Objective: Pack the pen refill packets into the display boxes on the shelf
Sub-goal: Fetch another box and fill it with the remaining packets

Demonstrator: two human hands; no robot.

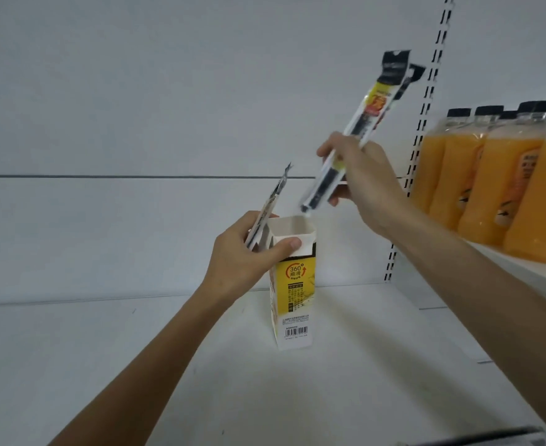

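Right hand (366,183) grips a pen refill packet (374,104) by its lower half, fingers curled round it. The packet's long axis slants from lower left to upper right, black header up and lower end just above the open top of the display box (294,294). Left hand (244,260) holds the box's rim, thumb on the near flap, pressing a second packet (270,204) against the box's left side. The box stands upright on the white shelf (361,365). Orange bottles (490,181) stand far right.
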